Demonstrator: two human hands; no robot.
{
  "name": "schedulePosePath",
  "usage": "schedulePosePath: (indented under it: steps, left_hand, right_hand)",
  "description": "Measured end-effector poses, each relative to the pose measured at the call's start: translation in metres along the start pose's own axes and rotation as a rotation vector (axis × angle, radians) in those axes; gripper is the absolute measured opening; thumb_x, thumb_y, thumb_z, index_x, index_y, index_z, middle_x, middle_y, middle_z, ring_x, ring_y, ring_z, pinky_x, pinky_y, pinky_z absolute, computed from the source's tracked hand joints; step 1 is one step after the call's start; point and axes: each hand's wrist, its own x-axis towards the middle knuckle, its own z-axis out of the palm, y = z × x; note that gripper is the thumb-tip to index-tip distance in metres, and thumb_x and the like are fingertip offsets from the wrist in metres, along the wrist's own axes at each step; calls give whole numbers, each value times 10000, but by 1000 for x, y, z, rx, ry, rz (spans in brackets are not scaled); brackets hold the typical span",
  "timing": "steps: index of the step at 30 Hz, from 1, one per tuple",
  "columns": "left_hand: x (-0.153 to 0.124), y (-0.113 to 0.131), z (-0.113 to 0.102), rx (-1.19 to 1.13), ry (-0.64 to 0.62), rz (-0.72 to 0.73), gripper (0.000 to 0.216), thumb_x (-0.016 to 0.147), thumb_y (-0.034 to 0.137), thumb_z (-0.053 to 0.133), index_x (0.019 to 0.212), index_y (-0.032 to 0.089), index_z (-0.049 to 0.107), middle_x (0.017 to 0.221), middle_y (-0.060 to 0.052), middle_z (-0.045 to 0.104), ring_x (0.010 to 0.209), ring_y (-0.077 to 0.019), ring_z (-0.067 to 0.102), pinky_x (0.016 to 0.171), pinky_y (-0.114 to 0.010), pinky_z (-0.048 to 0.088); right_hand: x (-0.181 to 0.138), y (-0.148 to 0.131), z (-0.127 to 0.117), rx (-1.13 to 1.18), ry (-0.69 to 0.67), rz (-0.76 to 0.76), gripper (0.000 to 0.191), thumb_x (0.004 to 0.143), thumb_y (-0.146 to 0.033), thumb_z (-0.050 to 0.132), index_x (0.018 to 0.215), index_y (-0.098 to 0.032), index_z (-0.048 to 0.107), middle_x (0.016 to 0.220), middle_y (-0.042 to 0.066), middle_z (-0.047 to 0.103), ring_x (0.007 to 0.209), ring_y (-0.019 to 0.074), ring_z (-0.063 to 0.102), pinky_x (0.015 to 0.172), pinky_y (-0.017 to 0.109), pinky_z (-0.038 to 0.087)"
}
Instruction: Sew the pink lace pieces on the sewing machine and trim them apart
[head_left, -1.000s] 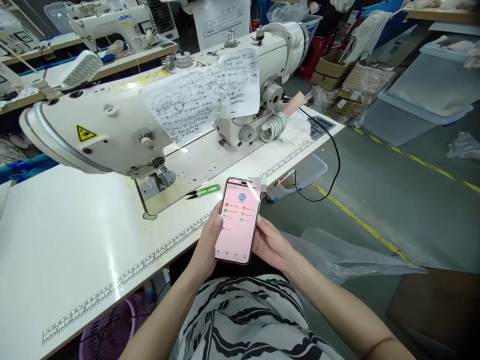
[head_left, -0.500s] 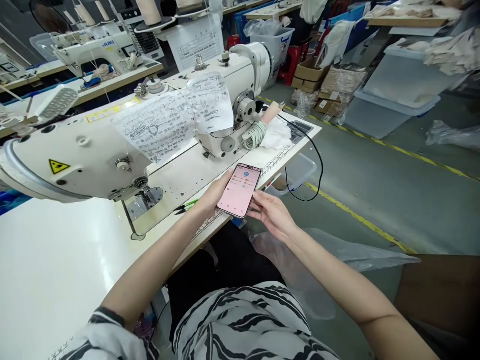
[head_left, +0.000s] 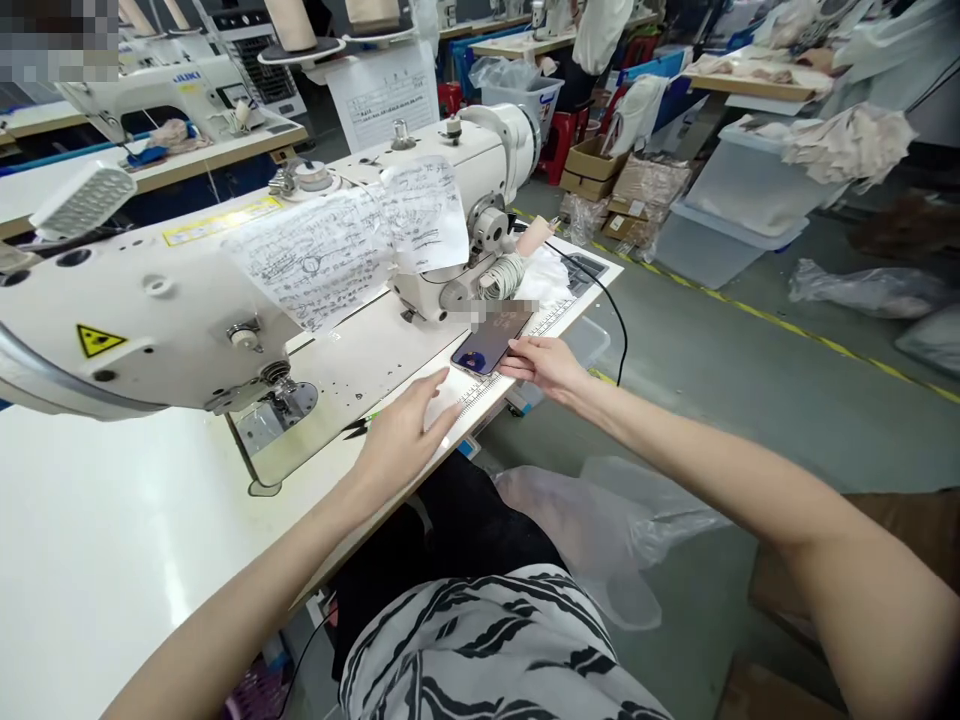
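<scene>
Dark and glossy, the phone [head_left: 491, 342] is near the front edge of the surface [head_left: 150, 520], perhaps resting there. The right hand [head_left: 553, 368] pinches its corner; the left hand [head_left: 405, 425], spread, is apart. One-handed positioning seems underway; the next move calls for steadiness.

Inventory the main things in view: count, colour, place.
Long metal sewing machine: one, white, on smooth white table
Handwritten paper sheets: apparently two, white, on machine
Flat rectangular phone: one, dark screen, at table's front edge
Slim thread snips: one, green and black, on table, partly hidden
Coiled thin cord: one, pale green, beside machine
Crumpled soft material: one, white, table's far end
Stacked translucent plastic bins: two, greyish, beyond table
Bare left hand: one, by table edge, apart from phone
Bare right hand: one, pinching phone's edge
</scene>
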Motion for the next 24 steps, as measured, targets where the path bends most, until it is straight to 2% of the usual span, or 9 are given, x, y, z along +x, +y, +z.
schedulePosePath:
  steps: [5, 8, 12, 15, 17, 19, 21, 23, 24]
  left_hand:
    - [-51, -38, -3, 452, 90, 272, 453, 1034, 408, 433, 1387, 166, 583, 1412, -103, 634, 1279, -307, 606, 1009, -465, 534]
    - [-69, -62, -2, 634, 151, 312, 470, 1033, 393, 448, 1394, 124, 581, 1418, -134, 626, 1268, -331, 603, 982, -478, 542]
    - [-69, -79, -6, 706, 117, 310, 540, 1025, 431, 457, 1429, 87, 560, 1450, -172, 593, 1323, -364, 554, 1031, -490, 510]
    - [-55, -82, -12, 692, 65, 313, 569, 1021, 428, 466, 1465, 79, 529, 1482, -185, 559, 1372, -378, 508, 1070, -504, 476]
    - [-48, -82, -15, 685, 50, 340, 552, 1027, 389, 447, 1463, 61, 530, 1487, -202, 549, 1373, -384, 502, 1074, -512, 466]
    - [-44, -82, -17, 680, 73, 349, 561, 1032, 393, 424, 1469, 55, 522, 1512, -217, 517, 1373, -389, 497, 1078, -520, 456]
    - [-43, -84, -17, 669, 94, 302, 628, 1026, 454, 423, 1503, 49, 476, 1545, -238, 466, 1401, -399, 468, 1106, -530, 432]
    - [-39, -86, -16, 662, 70, 238, 727, 1011, 518, 434, 1543, 24, 402, 1583, -265, 394, 1462, -416, 390, 1162, -552, 369]
    - [-35, -87, -16, 657, 36, 223, 760, 1008, 534, 430, 1558, 13, 369, 1605, -270, 351, 1494, -419, 338, 1193, -560, 325]
  right_hand:
    - [13, -22, -12, -282, -108, 108, 166, 908, -108, 700, 749, -72, 667, 630, 141, 731, 521, 192, 720, 501, 230, 618]
    - [18, -30, -11, -393, -109, 126, 142, 873, -117, 748, 760, -55, 688, 604, 146, 723, 489, 199, 707, 470, 233, 603]
    - [6, -32, -8, -422, -50, 50, 155, 908, -184, 727, 822, -55, 722, 751, 184, 765, 615, 204, 749, 561, 257, 638]
    - [-30, -19, -28, -410, 29, -71, 176, 887, -277, 762, 907, -104, 742, 933, 166, 787, 748, 196, 766, 646, 263, 646]
    - [-68, 5, -58, -434, 105, -152, 282, 850, -385, 788, 957, -128, 745, 995, 156, 782, 849, 226, 766, 771, 335, 652]
    - [-114, 46, -98, -586, 214, -312, 469, 812, -571, 752, 1061, -174, 736, 1088, 140, 769, 961, 285, 753, 954, 479, 596]
    - [-161, 98, -135, -830, 453, -417, 581, 772, -704, 686, 1103, -229, 723, 1205, 140, 734, 1120, 348, 696, 1073, 559, 499]
    - [-200, 151, -158, -972, 623, -397, 746, 719, -784, 644, 1230, -241, 665, 1385, 164, 635, 1315, 401, 567, 1136, 584, 424]
    - [-213, 175, -163, -978, 661, -340, 870, 676, -814, 642, 1302, -211, 615, 1443, 192, 581, 1367, 421, 514, 1154, 591, 400]
